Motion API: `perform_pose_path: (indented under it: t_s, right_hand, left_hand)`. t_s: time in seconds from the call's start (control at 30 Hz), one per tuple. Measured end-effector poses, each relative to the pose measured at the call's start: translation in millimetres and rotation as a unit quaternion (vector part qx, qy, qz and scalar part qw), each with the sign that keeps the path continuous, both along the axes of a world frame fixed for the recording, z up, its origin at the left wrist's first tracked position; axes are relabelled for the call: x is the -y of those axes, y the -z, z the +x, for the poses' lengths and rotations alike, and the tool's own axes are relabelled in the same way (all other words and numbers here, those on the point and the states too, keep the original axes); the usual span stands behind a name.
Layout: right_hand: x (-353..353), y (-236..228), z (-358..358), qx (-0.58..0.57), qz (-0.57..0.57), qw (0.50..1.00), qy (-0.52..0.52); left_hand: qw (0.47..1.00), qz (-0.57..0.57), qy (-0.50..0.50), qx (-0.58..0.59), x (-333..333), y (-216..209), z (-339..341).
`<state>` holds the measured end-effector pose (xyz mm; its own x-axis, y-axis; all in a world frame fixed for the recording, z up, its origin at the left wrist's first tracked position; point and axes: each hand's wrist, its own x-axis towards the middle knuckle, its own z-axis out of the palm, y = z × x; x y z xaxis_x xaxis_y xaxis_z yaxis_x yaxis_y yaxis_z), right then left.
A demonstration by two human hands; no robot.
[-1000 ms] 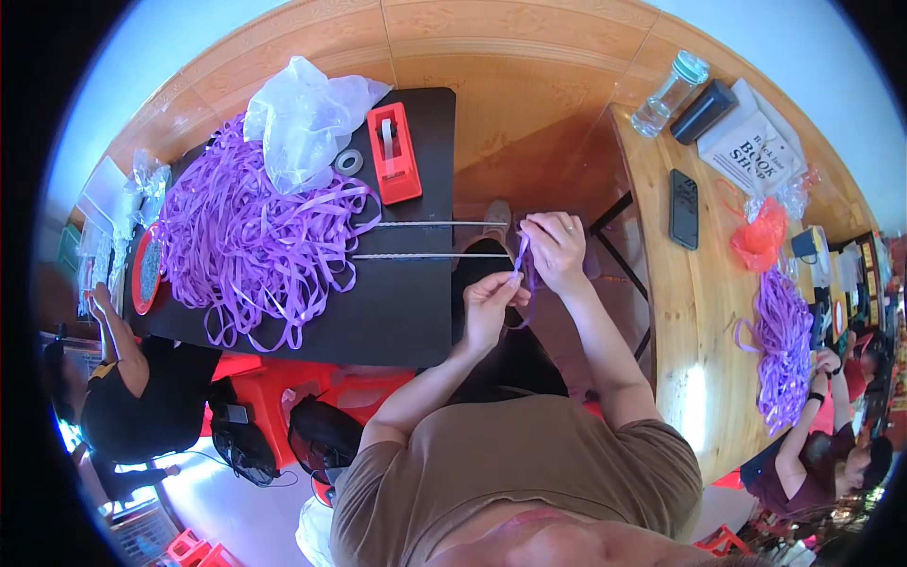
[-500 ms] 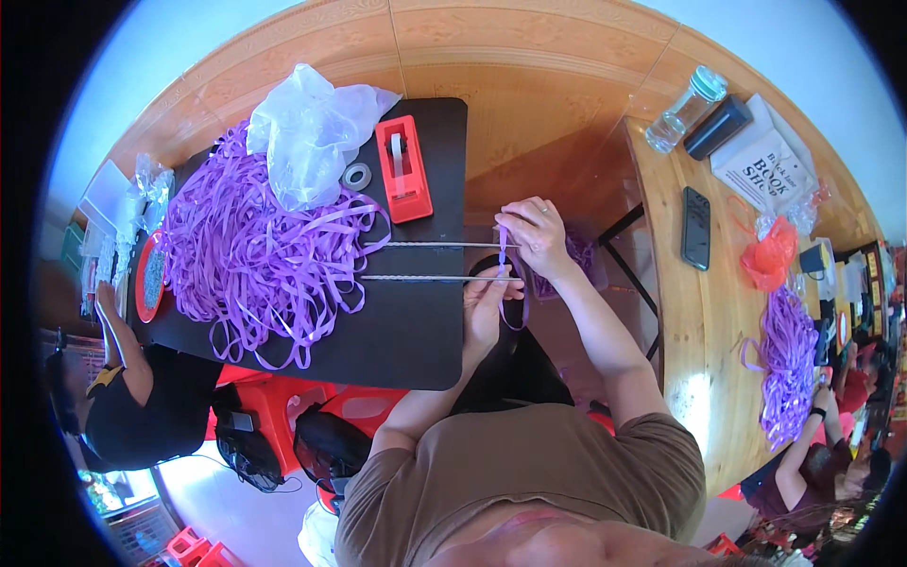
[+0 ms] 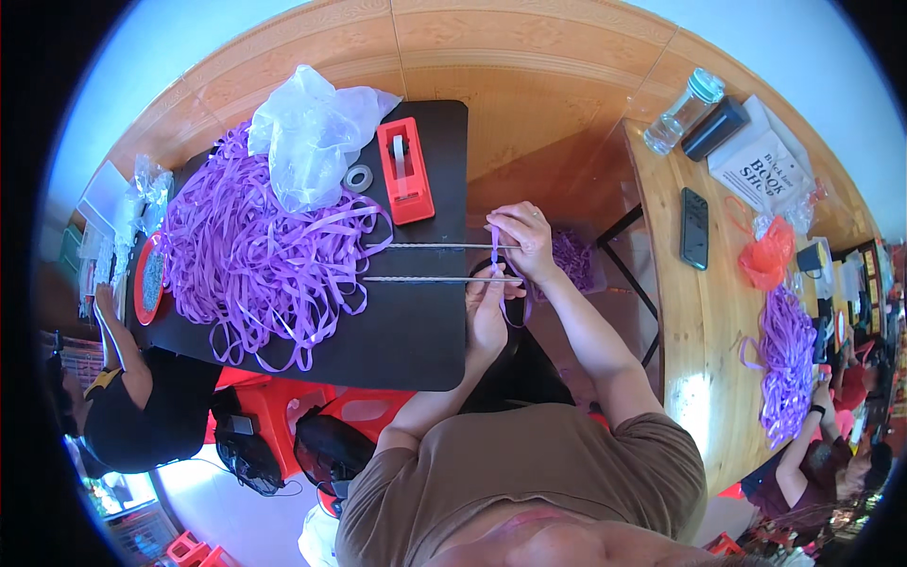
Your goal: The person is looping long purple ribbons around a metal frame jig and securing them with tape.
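Note:
Two thin metal rods, a far rod (image 3: 425, 247) and a near rod (image 3: 425, 280), jut over the right edge of the black table (image 3: 406, 331). Across their ends runs a narrow purple ribbon (image 3: 494, 251). My right hand (image 3: 529, 242) pinches its upper part by the far rod. At the near rod, my left hand (image 3: 487, 317) has its fingers closed on the lower part, and a loop of ribbon hangs beside it. Fingers partly cover the rod tips. A large tangled heap of purple ribbons (image 3: 255, 274) covers the table's left side and the rods' other ends.
A clear plastic bag (image 3: 307, 142), a tape roll (image 3: 358, 178) and a red tape dispenser (image 3: 409, 180) lie on the black table. On the wooden table (image 3: 680, 312) at right are a phone (image 3: 694, 229), bottle (image 3: 680, 113) and more ribbons (image 3: 787, 369). Co-workers sit at both sides.
My right hand has shifted slightly left and down, drawing the upper end of the ribbon the same way. My left hand stays at the near rod.

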<state>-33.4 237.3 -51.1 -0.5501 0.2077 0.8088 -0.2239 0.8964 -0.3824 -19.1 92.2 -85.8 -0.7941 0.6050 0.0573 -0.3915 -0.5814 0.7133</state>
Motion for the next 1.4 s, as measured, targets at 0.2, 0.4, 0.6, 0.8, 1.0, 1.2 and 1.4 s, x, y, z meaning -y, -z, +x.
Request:
perform_pose_path:
  t_s: [0.2, 0.4, 0.6, 0.8, 1.0, 1.2, 1.4]
  right_hand:
    - [6, 20, -2, -0.014, -0.06, 0.998, -0.004]
    - [27, 34, 26, 0.077, -0.084, 0.993, -0.008]
    - [52, 45, 60, 0.095, -0.117, 0.988, -0.039]
    - [74, 48, 98, 0.19, -0.163, 0.966, -0.066]
    - [108, 56, 129, 0.178, -0.273, 0.937, -0.129]
    - [143, 51, 165, 0.211, -0.544, 0.789, -0.192]
    - [161, 59, 190, 0.335, -0.607, 0.708, -0.133]
  left_hand:
    - [0.999, -0.017, -0.022, 0.021, -1, -5, 4]
    - [0.998, -0.07, -0.009, 0.005, 13, -7, 12]
    - [0.988, -0.133, 0.043, 0.07, 40, -15, 31]
    - [0.979, -0.144, 0.124, 0.07, 70, -25, 49]
    - [0.957, -0.152, 0.218, 0.112, 97, -33, 50]
    - [0.96, -0.12, 0.228, 0.113, 110, -30, 54]
    - [0.959, -0.129, 0.228, 0.108, 111, -23, 54]
